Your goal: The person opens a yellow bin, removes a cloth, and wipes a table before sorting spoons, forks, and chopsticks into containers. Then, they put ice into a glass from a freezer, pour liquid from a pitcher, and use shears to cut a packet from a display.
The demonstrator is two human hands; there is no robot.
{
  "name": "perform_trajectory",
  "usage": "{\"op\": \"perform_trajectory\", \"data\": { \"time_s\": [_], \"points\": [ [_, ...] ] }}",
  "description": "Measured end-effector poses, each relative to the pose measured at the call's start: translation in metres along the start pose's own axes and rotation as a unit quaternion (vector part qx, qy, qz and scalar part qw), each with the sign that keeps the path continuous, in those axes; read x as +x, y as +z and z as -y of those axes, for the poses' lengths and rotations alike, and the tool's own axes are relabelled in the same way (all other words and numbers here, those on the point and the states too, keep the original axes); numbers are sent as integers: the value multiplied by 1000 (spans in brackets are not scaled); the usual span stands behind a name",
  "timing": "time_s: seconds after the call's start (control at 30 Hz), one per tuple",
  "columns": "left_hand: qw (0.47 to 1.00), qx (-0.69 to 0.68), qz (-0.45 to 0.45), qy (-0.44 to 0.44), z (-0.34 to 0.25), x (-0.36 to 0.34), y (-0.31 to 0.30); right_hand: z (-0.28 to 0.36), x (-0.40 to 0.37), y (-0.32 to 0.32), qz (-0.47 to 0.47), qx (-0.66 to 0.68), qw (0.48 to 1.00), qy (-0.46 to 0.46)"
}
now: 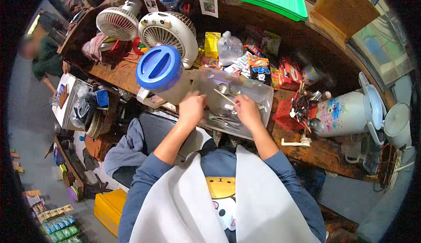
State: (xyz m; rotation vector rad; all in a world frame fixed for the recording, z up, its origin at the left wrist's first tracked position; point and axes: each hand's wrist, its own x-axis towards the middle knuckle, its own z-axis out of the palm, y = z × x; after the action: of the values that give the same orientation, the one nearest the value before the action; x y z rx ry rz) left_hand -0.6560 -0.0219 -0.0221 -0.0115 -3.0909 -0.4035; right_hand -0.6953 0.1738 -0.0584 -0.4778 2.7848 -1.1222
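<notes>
My right hand (247, 110) is closed on a thin light stick-like utensil (225, 96) over a translucent plastic tray (262, 95). My left hand (192, 109) is at the tray's left side, beside a clear pitcher with a blue lid (159, 66); its fingers are blurred, and what they hold, if anything, cannot be made out. Inside the tray lie metal spoons and forks (223, 122), mostly near its front edge. Another metal spoon (222, 88) shows near the upper end of the stick.
Two fans (169, 35) stand behind the pitcher. Snack packets (258, 62) and a plastic bag (230, 49) lie behind the tray. At the right are a red basket (285, 113) and a floral container (344, 113). Another person (48, 59) is at the far left.
</notes>
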Motion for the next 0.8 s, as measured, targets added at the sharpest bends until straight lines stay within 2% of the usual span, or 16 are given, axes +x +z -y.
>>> {"op": "perform_trajectory", "data": {
  "time_s": [0.03,0.1,0.13,0.17,0.23,0.27,0.3,0.37,0.43,0.53,0.6,0.63,0.7,0.77,0.8],
  "points": [
    [1000,1,2,5,-2,-3,-8,2,-2,-4,-3,1,1000,4],
    [987,-139,-75,-8,-2,-8,-19,7,-6,-14,-86,139,986,-25],
    [972,-210,-99,22,-1,-10,-20,12,-11,-18,-138,181,972,-51],
    [972,-211,-97,26,-2,-12,-19,16,-17,-26,-142,180,972,-48],
    [880,-457,-123,-29,-8,-17,-17,28,-33,-48,-168,209,963,-19],
    [870,-465,-163,7,-10,-19,-16,31,-41,-59,-182,219,959,-3],
    [821,-540,-182,14,-16,-22,-20,32,-49,-67,-186,320,929,-11],
    [780,-564,-265,60,-36,-25,-38,41,-72,-100,-113,455,882,48],
    [738,-562,-352,126,-50,-23,-46,55,-89,-124,-182,461,868,-19],
    [725,-544,-384,175,-78,-18,-58,45,-112,-153,-243,421,874,-7],
    [662,-573,-441,200,-96,-7,-62,30,-126,-167,-280,406,870,0],
    [640,-586,-462,182,-102,-1,-62,25,-132,-172,-300,404,864,-4],
    [565,-676,-446,158,-122,10,-69,16,-144,-178,-388,396,833,5],
    [571,-700,-394,169,-143,16,-74,6,-154,-186,-471,419,776,-13],
    [580,-691,-386,193,-152,20,-72,-2,-160,-191,-477,418,773,-27]
  ]
}}
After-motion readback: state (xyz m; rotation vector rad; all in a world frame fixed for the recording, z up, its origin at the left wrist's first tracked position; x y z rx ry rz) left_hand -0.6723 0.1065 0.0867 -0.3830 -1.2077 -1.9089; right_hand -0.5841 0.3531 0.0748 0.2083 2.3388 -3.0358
